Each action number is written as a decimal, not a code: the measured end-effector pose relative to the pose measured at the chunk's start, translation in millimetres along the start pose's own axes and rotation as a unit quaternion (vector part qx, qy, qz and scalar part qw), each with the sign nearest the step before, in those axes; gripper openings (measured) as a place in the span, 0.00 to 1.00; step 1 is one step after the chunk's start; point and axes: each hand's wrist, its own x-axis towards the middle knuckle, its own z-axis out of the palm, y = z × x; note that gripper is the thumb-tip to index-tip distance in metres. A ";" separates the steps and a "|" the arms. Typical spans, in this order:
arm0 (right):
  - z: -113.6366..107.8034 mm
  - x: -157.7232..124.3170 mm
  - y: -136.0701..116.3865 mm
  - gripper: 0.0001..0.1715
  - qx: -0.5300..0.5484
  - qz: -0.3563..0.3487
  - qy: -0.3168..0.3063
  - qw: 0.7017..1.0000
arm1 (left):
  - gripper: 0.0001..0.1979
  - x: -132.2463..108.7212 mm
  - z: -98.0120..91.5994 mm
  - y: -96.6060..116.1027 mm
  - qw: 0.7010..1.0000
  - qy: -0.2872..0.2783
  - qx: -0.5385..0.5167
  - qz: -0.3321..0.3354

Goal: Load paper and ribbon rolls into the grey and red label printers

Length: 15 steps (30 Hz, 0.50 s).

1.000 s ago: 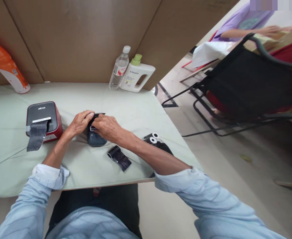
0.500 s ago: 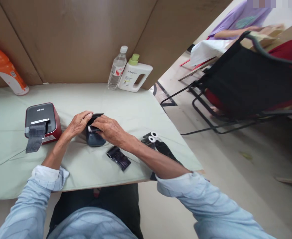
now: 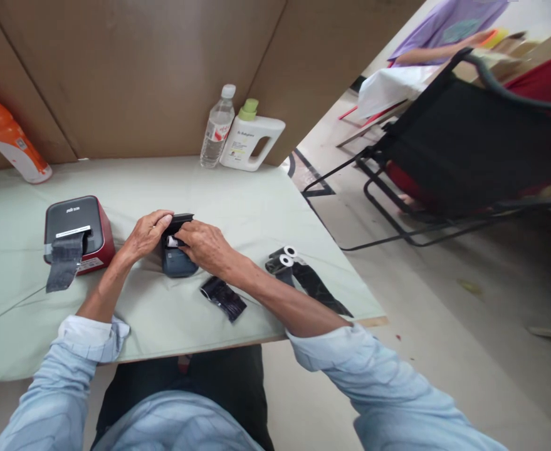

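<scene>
A small dark blue device (image 3: 179,263) lies on the table with its black lid (image 3: 181,218) raised. My left hand (image 3: 148,234) grips the lid's left side, thumb and fingers closed on it. Inside the open compartment sits a small roll with a white core (image 3: 172,241). The fingers of my right hand (image 3: 204,245) are pressed together at that roll, partly hiding it. Just right of the device, a loose black roll (image 3: 223,298) lies partly unwound. Two more black rolls with white cores (image 3: 282,259) rest farther right, a dark strip trailing from them.
A red and black printer (image 3: 78,235) with a dark strip hanging out stands at the left. Along the cardboard wall are an orange bottle (image 3: 14,141), a water bottle (image 3: 217,128) and a white jug (image 3: 251,143). Beyond the table are a black chair (image 3: 463,144) and a person in purple.
The view has shifted slightly. My right fingers have moved a little, and more of the roll's white core shows. The person in purple now has something orange and yellow at hand.
</scene>
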 end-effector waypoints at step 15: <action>-22.0 15.3 -19.1 0.19 -0.074 -0.003 -0.082 0.994 | 0.23 0.7 -1.6 1.6 1.000 0.001 0.002 0.000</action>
